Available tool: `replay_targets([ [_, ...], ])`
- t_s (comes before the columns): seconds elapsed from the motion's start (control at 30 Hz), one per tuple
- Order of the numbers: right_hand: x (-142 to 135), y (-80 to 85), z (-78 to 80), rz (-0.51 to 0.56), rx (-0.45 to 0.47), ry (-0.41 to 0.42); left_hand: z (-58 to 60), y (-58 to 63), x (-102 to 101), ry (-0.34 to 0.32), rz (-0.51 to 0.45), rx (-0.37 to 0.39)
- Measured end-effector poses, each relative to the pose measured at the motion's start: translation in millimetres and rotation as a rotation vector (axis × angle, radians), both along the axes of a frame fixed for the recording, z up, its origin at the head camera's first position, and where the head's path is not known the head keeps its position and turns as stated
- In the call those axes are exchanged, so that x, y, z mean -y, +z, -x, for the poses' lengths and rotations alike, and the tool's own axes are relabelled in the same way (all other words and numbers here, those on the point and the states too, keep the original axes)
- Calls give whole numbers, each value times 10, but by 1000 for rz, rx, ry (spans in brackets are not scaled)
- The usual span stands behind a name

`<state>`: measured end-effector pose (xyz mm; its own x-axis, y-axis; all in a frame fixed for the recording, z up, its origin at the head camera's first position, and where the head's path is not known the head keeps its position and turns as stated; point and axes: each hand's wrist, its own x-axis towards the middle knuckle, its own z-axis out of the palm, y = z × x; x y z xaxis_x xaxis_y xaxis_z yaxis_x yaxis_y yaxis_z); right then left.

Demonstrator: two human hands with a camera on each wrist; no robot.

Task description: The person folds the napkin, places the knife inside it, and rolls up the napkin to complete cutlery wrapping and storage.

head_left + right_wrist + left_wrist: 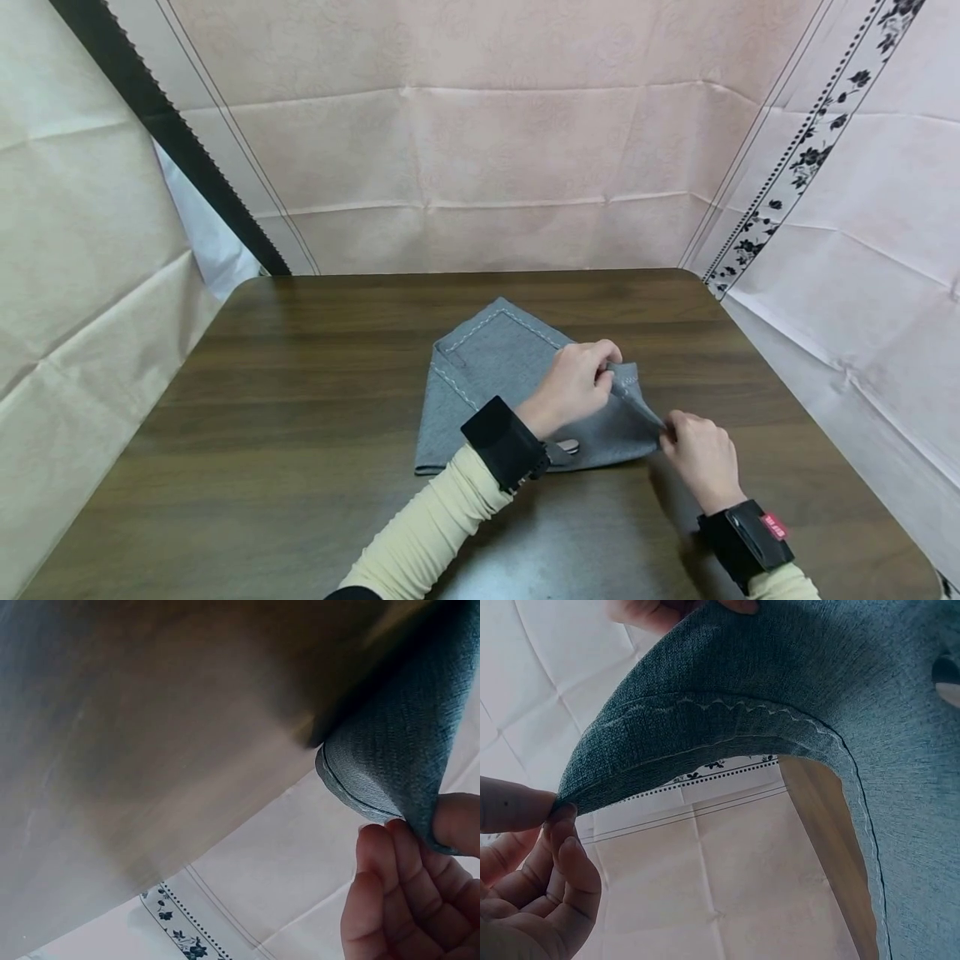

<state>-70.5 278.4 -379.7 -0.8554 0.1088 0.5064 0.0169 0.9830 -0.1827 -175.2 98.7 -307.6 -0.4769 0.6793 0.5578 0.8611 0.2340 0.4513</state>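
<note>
A grey-blue cloth (487, 367) with pale zigzag stitching along its edges lies partly folded on the wooden table. My left hand (576, 382) pinches one corner of it between thumb and index finger, lifting that edge into an arch. The raised edge of the cloth (727, 724) shows close up in the left wrist view. To the right and nearer the front, my right hand (699, 454) pinches another corner, which the right wrist view shows between thumb and curled fingers (401, 877). A small black-and-white patch (567, 446) shows on the cloth below my left wrist.
The brown wooden table (300, 400) has rounded far corners. Pale creased sheeting (510, 150) hangs or lies beyond it, with a black strip (180, 142) at left and a floral border (810, 158) at right. Black bands (506, 442) wrap both wrists.
</note>
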Motion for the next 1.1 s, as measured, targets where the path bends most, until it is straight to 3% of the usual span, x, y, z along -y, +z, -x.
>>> replay_targets([
  [0.7, 79, -3, 44, 12, 36, 5, 115, -32, 253, -12, -38, 40],
  [1.1, 142, -6, 60, 23, 49, 10, 145, -5, 389, 36, -44, 45],
])
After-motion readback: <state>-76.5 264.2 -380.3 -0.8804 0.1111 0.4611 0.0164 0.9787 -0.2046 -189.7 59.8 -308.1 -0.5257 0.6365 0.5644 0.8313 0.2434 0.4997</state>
